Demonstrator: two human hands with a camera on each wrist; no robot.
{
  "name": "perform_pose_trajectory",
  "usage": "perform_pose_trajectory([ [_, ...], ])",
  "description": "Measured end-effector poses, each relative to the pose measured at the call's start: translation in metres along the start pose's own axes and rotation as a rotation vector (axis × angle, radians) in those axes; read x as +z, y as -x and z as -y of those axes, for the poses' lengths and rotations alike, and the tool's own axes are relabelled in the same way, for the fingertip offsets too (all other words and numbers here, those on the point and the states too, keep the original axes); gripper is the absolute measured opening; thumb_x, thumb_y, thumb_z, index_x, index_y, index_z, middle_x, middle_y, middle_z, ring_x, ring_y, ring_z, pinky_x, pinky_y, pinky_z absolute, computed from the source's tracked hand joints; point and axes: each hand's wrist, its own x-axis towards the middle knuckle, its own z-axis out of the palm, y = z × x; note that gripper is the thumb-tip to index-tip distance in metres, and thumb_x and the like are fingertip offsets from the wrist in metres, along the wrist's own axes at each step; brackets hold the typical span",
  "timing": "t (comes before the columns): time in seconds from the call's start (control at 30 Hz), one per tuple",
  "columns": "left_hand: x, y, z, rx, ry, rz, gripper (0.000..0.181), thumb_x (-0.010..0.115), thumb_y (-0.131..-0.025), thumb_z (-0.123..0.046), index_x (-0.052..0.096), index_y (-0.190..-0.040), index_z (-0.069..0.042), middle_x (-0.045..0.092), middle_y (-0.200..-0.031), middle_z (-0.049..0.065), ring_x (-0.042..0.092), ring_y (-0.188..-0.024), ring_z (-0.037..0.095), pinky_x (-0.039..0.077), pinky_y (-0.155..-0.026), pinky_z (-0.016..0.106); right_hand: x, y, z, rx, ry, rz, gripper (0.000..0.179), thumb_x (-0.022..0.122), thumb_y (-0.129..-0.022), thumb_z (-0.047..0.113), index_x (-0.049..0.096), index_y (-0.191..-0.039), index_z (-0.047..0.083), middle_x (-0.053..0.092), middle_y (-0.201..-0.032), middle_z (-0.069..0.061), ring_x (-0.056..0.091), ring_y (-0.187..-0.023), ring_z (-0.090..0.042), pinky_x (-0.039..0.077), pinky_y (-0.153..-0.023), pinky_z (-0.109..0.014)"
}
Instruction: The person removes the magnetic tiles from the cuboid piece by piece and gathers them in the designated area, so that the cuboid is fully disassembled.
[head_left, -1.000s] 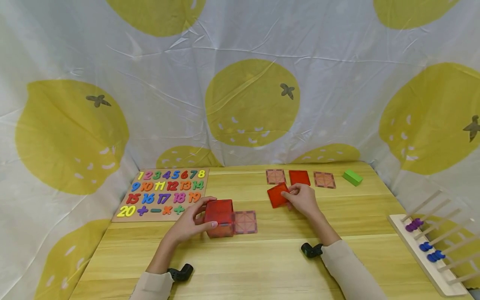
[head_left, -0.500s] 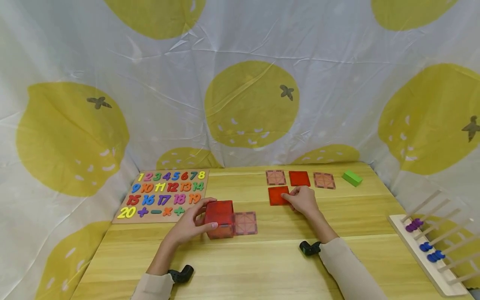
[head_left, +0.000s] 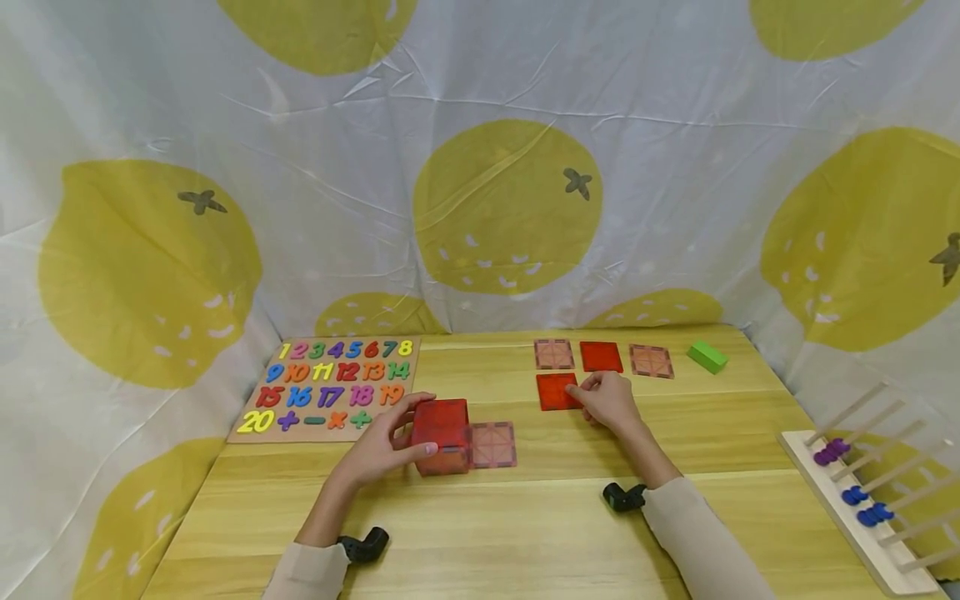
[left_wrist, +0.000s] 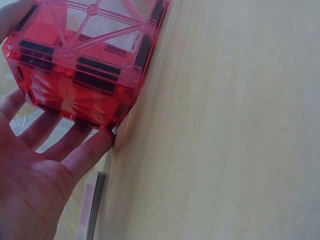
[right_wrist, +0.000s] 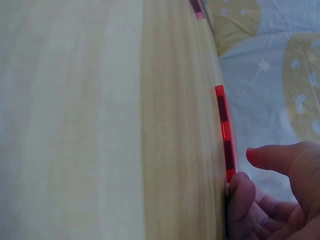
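My left hand (head_left: 390,442) holds a box of translucent red magnetic tiles (head_left: 440,433) by its sides, thumb at the front. In the left wrist view, several fingertips lie along the lower edge of the tile box (left_wrist: 75,70). A pale red magnetic tile (head_left: 492,444) lies flat against the box's right side. My right hand (head_left: 609,400) is at the right edge of a solid-red magnetic tile (head_left: 557,392) lying flat on the table. In the right wrist view, the thumb stands apart from the red tile (right_wrist: 226,132), while a finger is beside its near end.
Behind the right hand lie a pale tile (head_left: 553,354), a red tile (head_left: 602,357), another pale tile (head_left: 651,361) and a green block (head_left: 707,357). A number board (head_left: 322,387) is at the left. A pegged bead stand (head_left: 855,508) occupies the right edge.
The red tile at my right hand was tilted a second ago; it now lies flat and squared on the table. My left hand and the box have stayed in place.
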Motion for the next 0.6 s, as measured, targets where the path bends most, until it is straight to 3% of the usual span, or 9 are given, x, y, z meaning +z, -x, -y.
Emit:
perform_pose_trajectory([
  [0.2,0.000,-0.001,-0.001,0.006,0.004,-0.001,0.075,0.079,-0.092,-0.020,0.039,-0.155,-0.013,0.050,-0.151,0.013,0.052,-0.136,0.043,0.058,-0.100,0.033,-0.008,0.004,-0.002,-0.025,-0.021,0.028,0.031,0.075,-0.095,0.031,0.067,-0.102,0.002,0.072,-0.073,-0.010,0.067,-0.055,-0.020,0.058,-0.053,-0.031],
  [0.33,0.000,-0.001,-0.002,-0.001,-0.002,-0.002,0.076,0.079,-0.091,-0.021,0.039,-0.155,-0.013,0.050,-0.151,0.013,0.050,-0.138,0.044,0.058,-0.099,0.033,-0.014,0.008,-0.004,-0.142,0.017,0.062,0.033,0.075,-0.096,0.032,0.070,-0.112,0.004,0.075,-0.092,-0.009,0.070,-0.078,-0.019,0.059,-0.069,-0.030],
  [0.43,0.000,0.000,-0.002,-0.007,-0.011,-0.012,0.076,0.079,-0.091,-0.023,0.039,-0.155,-0.020,0.047,-0.153,0.012,0.049,-0.139,0.045,0.059,-0.099,0.033,-0.019,0.012,-0.003,-0.236,0.041,0.124,0.040,0.074,-0.096,0.033,0.069,-0.123,0.004,0.073,-0.110,-0.009,0.069,-0.098,-0.023,0.059,-0.085,-0.035],
  [0.53,0.000,0.000,-0.002,-0.013,-0.019,-0.025,0.077,0.080,-0.090,-0.024,0.038,-0.155,-0.025,0.043,-0.155,0.011,0.048,-0.140,0.046,0.059,-0.098,0.033,-0.022,0.017,-0.001,-0.300,0.043,0.185,0.047,0.075,-0.096,0.035,0.065,-0.130,0.004,0.071,-0.120,-0.012,0.068,-0.108,-0.028,0.059,-0.092,-0.043],
  [0.6,0.000,0.000,-0.002,-0.015,-0.013,-0.024,0.076,0.080,-0.090,-0.023,0.038,-0.155,-0.022,0.044,-0.155,0.011,0.048,-0.140,0.046,0.059,-0.098,0.033,-0.023,0.020,0.000,-0.345,0.042,0.204,0.050,0.075,-0.095,0.035,0.063,-0.132,0.003,0.069,-0.124,-0.015,0.066,-0.112,-0.031,0.059,-0.094,-0.047],
])
